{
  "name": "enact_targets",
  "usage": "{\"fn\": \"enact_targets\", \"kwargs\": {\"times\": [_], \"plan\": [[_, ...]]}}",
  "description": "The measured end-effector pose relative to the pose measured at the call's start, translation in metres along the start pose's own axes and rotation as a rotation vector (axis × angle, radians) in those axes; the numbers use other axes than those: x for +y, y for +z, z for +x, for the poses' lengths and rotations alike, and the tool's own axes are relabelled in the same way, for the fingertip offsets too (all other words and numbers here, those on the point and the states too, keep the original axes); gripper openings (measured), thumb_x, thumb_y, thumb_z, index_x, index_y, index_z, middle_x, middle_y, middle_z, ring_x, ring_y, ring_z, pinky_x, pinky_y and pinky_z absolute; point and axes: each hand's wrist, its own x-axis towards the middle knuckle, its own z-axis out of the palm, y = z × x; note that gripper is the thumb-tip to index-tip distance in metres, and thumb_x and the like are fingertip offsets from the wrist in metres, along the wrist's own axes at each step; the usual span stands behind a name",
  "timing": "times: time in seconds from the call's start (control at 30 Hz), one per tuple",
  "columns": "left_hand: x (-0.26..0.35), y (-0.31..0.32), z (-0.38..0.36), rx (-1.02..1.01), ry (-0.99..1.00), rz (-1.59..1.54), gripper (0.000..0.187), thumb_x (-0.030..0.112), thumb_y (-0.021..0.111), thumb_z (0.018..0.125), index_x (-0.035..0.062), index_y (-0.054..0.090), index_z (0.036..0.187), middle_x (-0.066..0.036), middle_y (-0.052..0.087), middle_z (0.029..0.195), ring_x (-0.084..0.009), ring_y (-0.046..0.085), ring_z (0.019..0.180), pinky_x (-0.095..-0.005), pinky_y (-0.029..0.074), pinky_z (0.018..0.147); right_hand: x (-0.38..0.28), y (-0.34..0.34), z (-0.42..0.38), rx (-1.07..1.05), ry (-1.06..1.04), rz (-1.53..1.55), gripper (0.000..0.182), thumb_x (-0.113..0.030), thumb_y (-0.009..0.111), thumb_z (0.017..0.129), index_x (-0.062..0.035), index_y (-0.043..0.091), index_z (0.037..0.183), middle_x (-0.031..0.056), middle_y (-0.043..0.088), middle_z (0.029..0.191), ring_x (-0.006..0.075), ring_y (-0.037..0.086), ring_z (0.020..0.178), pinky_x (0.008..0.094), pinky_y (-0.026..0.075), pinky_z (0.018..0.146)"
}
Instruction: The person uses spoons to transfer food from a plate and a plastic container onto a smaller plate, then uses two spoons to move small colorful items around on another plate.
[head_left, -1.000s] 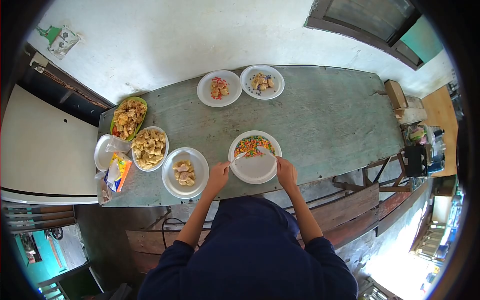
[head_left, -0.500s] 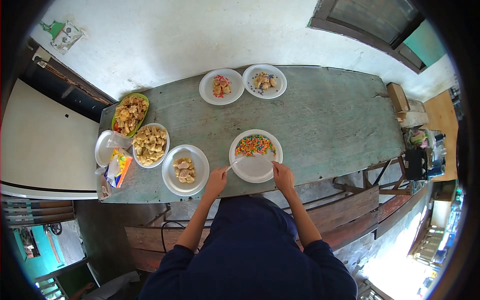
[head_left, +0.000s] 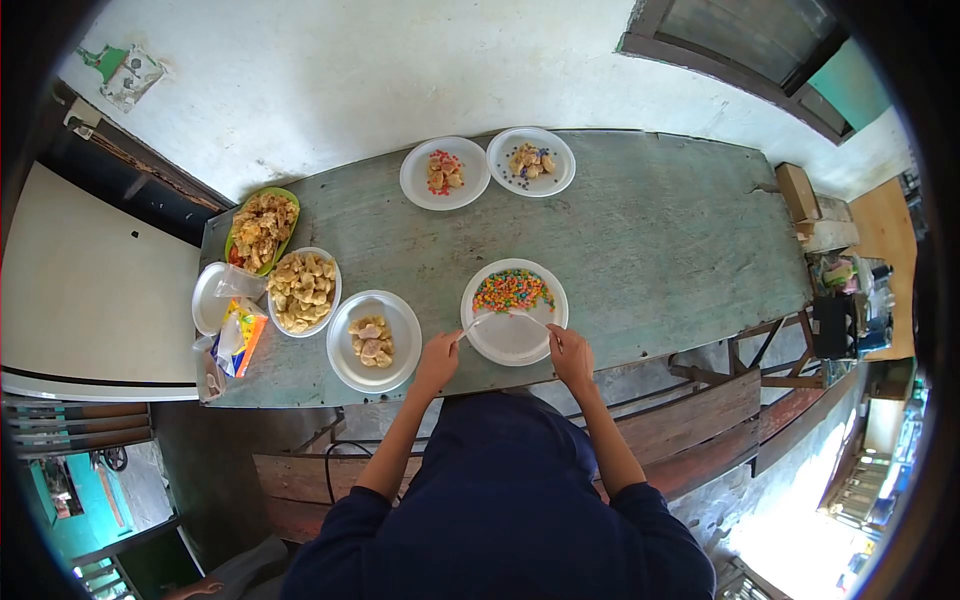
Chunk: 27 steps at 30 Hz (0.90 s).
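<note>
A white plate (head_left: 512, 350) stands at the table's front edge, with small multicoloured candy-like pieces (head_left: 514, 291) heaped on its far half. At the plate's left rim my left hand (head_left: 438, 362) is closed around a pale plastic utensil (head_left: 476, 323). My right hand (head_left: 571, 357), at the right rim, grips a second pale utensil (head_left: 533, 319). Both utensils reach in over the plate, tips close to the near edge of the pieces; whether they are spoons or forks is too small to tell. Left of my left hand sits a plate (head_left: 347, 375) with several pale brown food chunks (head_left: 372, 342).
Two plates (head_left: 418, 190) (head_left: 562, 170) of chunks with red and dark pieces stand at the back. At left are a heaped plate of chunks (head_left: 302, 290), a green dish of fried food (head_left: 262, 230) and a tissue pack (head_left: 240, 335). A wooden bench (head_left: 690, 420) runs along the front.
The view has shifted very slightly. My utensils' tips have moved a little closer together over the plate. At the lower left, another person's hand and leg have moved.
</note>
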Motion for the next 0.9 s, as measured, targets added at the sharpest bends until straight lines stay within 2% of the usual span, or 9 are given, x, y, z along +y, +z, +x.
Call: {"fn": "enact_targets", "kwargs": {"times": [0.47, 0.57, 0.67, 0.77, 0.83, 0.9], "plan": [[0.000, -0.006, 0.000, -0.001, -0.005, 0.028, 0.025, 0.008, 0.046, 0.082, 0.0012, 0.059, 0.103, -0.020, 0.053, 0.079, -0.0356, 0.054, 0.075, -0.0413, 0.042, 0.067, 0.002, 0.005, 0.002, -0.033, -0.014, 0.017, 0.019, -0.020, 0.055, 0.078, -0.0137, 0.066, 0.091, 0.0114, 0.061, 0.077, 0.0318, 0.059, 0.071, 0.0413, 0.046, 0.061], [-0.001, -0.005, -0.001, 0.025, 0.029, 0.003, 0.025, 0.009, 0.046, 0.083, 0.0015, 0.059, 0.103, -0.020, 0.053, 0.080, -0.0356, 0.054, 0.075, -0.0415, 0.042, 0.067, 0.003, 0.006, 0.000, 0.059, -0.074, 0.037, 0.019, -0.017, 0.055, 0.077, -0.0121, 0.067, 0.091, 0.0115, 0.061, 0.072, 0.0272, 0.058, 0.063, 0.0369, 0.046, 0.058], [0.001, -0.007, -0.003, -0.004, -0.015, 0.029, 0.025, 0.009, 0.047, 0.083, 0.0014, 0.060, 0.103, -0.020, 0.054, 0.080, -0.0357, 0.054, 0.075, -0.0417, 0.042, 0.067, 0.001, 0.000, -0.001, -0.042, -0.057, 0.012, 0.019, -0.019, 0.056, 0.076, -0.0116, 0.067, 0.090, 0.0114, 0.063, 0.075, 0.0265, 0.059, 0.065, 0.0364, 0.046, 0.059], [-0.005, -0.004, -0.006, 0.013, 0.022, 0.017, 0.025, 0.009, 0.047, 0.082, 0.0012, 0.060, 0.102, -0.020, 0.054, 0.081, -0.0360, 0.054, 0.075, -0.0419, 0.042, 0.067, -0.003, -0.006, -0.003, -0.123, 0.003, 0.044, 0.019, -0.020, 0.056, 0.077, -0.0111, 0.067, 0.089, 0.0118, 0.063, 0.076, 0.0266, 0.059, 0.066, 0.0363, 0.046, 0.060], [-0.007, -0.002, -0.008, 0.015, 0.028, 0.017, 0.025, 0.009, 0.047, 0.082, 0.0010, 0.060, 0.103, -0.020, 0.054, 0.081, -0.0361, 0.054, 0.075, -0.0420, 0.042, 0.067, 0.002, -0.001, -0.003, 0.011, -0.002, 0.088, 0.020, -0.020, 0.055, 0.079, -0.0104, 0.066, 0.092, 0.0130, 0.063, 0.077, 0.0269, 0.060, 0.067, 0.0365, 0.046, 0.060], [-0.005, -0.003, -0.009, 0.019, 0.033, 0.019, 0.025, 0.009, 0.047, 0.082, 0.0009, 0.059, 0.103, -0.021, 0.054, 0.081, -0.0362, 0.054, 0.075, -0.0421, 0.042, 0.067, 0.006, 0.000, -0.001, 0.046, 0.003, 0.081, 0.020, -0.019, 0.054, 0.080, -0.0097, 0.065, 0.093, 0.0135, 0.062, 0.078, 0.0276, 0.060, 0.067, 0.0368, 0.046, 0.060]]}}
